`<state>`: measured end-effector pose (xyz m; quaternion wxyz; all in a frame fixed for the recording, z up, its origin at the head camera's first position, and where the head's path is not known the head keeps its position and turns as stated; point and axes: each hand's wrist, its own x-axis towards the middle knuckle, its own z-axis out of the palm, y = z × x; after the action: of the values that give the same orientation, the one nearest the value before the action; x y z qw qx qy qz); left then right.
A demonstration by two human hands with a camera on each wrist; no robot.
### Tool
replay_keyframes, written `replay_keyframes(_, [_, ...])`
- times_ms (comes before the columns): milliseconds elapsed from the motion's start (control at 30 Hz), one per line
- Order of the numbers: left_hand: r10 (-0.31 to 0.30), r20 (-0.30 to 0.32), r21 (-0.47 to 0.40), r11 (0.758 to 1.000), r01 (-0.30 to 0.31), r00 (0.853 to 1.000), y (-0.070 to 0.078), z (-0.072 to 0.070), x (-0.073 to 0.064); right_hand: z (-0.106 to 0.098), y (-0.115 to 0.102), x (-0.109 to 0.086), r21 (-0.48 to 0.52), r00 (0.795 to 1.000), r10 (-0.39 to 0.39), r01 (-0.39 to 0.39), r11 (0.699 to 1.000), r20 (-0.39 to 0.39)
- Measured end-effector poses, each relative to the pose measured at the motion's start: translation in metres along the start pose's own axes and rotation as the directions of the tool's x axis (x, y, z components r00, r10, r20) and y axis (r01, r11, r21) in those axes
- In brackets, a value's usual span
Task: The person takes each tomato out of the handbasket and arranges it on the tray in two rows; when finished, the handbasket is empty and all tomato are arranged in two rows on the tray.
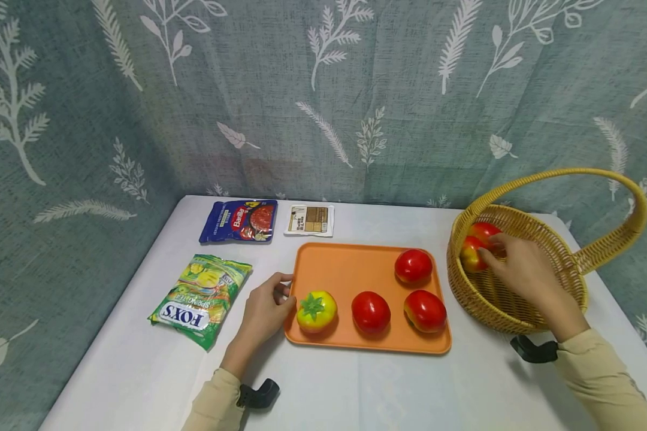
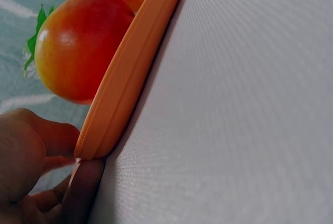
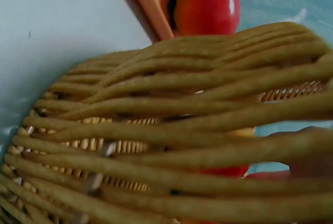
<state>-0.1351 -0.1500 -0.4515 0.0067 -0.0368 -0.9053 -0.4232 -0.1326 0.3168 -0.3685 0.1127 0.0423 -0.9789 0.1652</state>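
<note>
Six round fruits are split between two containers as we look down on a white-covered desk (image 1: 323, 392), the person's two hands well apart. The left hand (image 1: 264, 305) pinches the left edge of one rectangular orange plastic tray (image 1: 350, 263), on which we count four fruits: one yellow-and-red round fruit with a green leafy top (image 1: 318, 312), just beside that hand, and three glossy red round fruits (image 1: 371, 312) in the middle and right part. At right, the right hand (image 1: 520, 260) reaches inside one round golden-brown woven basket (image 1: 477, 305) with a single arched handle, its fingertips at two red-and-yellow round fruits (image 1: 471, 254) by the left wall; the weave partly hides them in the right-wrist view, and we cannot tell whether its grip is closed. Three packets lie left of and behind the tray: one blue Barilla pouch (image 1: 239, 221), one small white-and-brown packet (image 1: 310, 220) and one green FOX'S bag (image 1: 202, 299). Grey-green fabric with white leaf prints (image 1: 280, 90) forms the backdrop.
</note>
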Motion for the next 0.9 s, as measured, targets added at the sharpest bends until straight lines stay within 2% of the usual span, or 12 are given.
replay_keyframes(167, [-0.003, 0.003, -0.007, 1.000, 0.003, 1.000, -0.001, 0.000, 0.000, 0.004, 0.002, 0.004, 0.008, 1.000, 0.003, -0.003, 1.000, 0.027])
replay_keyframes(467, [-0.026, 0.016, 0.000, 1.000, 0.026, 1.000, -0.001, 0.000, 0.000, 0.008, 0.004, 0.009, 0.022, 0.991, 0.041, -0.044, 0.999, 0.131])
replay_keyframes(733, [-0.013, 0.013, -0.004, 1.000, 0.014, 1.000, 0.000, -0.001, 0.000, 0.014, 0.004, 0.013, 0.067, 0.990, -0.042, 0.033, 0.997, 0.133])
replay_keyframes(900, [-0.004, 0.011, -0.005, 1.000, 0.004, 1.000, 0.000, -0.001, 0.001, 0.017, 0.001, 0.013, 0.097, 0.987, -0.042, 0.027, 0.995, 0.152])
